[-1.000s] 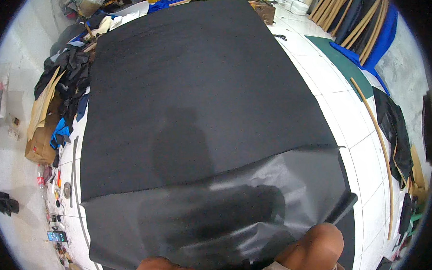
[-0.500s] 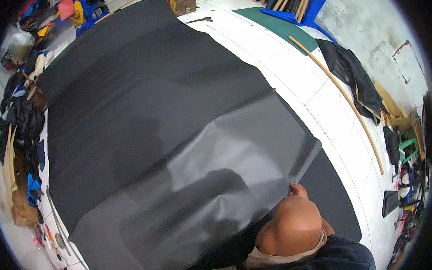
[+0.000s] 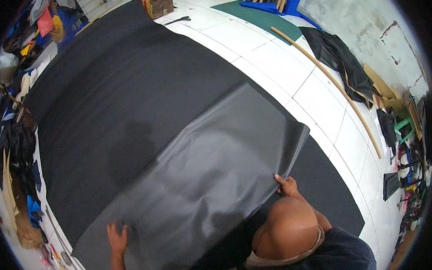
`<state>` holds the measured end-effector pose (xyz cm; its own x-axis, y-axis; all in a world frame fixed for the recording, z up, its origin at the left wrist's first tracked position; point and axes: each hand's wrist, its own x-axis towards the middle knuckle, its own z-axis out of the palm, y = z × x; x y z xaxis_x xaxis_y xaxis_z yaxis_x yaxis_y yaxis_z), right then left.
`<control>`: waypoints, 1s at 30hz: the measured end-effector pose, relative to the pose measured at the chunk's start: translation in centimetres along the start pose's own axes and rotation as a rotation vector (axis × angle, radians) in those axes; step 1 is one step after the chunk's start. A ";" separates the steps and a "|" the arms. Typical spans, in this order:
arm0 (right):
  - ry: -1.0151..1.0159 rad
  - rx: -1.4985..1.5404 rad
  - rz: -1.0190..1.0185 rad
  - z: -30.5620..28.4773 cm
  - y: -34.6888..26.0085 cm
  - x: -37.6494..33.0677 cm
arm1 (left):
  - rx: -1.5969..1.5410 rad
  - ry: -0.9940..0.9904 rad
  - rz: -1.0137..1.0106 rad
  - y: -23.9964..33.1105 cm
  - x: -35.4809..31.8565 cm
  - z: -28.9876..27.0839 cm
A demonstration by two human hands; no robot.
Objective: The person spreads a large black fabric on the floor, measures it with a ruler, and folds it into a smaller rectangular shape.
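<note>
Dark cloth pile (image 3: 16, 153): heaped at 9 o'clock just beside the matte black sheet (image 3: 93, 87), presumably set aside so the wide material has room.
Cardboard box (image 3: 28, 234): at 8 o'clock, below the pile, near the sheet.
Matte black sheet: spread over the tiled floor (image 3: 316, 106), mostly from 9 to 12 o'clock, probably because only the floor lets it lie flat.
Left hand (image 3: 117, 238): between 7 and 8 o'clock, fingers splayed, grip released over the glossy grey sheet (image 3: 217, 154); contact cannot be told, though the spread pose would suit steadying that surface.
Scissors (image 3: 178, 20): between 11 and 12 o'clock, on the tiles just beside the black edge, handy there.
Glossy grey sheet: over the black, from the middle to 7 o'clock, its end curled at 3; whether a turned-back part or separate, unclear.
Right hand (image 3: 286, 186): at 4 o'clock, grip pinching the grey sheet's near edge, seemingly to stop it slipping.
Wooden pole (image 3: 329, 77): at 2 o'clock, apart from both sheets, apparently out of their way.
</note>
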<state>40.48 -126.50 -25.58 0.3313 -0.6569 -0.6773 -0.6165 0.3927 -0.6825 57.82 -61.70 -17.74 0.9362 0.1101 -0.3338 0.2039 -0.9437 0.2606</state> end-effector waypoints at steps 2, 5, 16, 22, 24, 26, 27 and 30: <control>-0.037 -0.072 0.017 0.1 -0.7 0.3 | 0.133 -0.077 0.257 5.3 5.6 -1.2; -0.176 -0.148 0.030 -0.4 -2.4 -0.1 | 0.178 -0.081 0.351 10.5 11.9 -0.5; -0.052 -0.133 0.049 -1.1 -5.4 0.2 | 0.203 0.313 0.629 14.8 18.6 5.3; -0.160 -0.270 0.002 1.1 -7.5 1.2 | 0.107 0.098 0.293 16.4 26.4 1.7; -0.175 -0.299 -0.051 1.8 -8.7 2.0 | 0.226 0.179 0.343 16.4 28.1 1.6; -0.123 -0.293 -0.113 2.7 -10.4 3.4 | 0.389 0.346 0.443 15.0 29.9 2.6; -0.056 -0.272 -0.145 2.8 -11.3 4.4 | 0.334 0.364 0.411 14.5 31.0 2.7; 0.092 -0.164 -0.216 1.5 -14.4 7.7 | 0.219 0.355 0.313 14.7 32.3 3.6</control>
<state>52.94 -136.27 -21.41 0.4060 -0.7722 -0.4886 -0.6487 0.1330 -0.7493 90.00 -73.13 -27.98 0.9899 -0.1246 0.0671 -0.1303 -0.9874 0.0900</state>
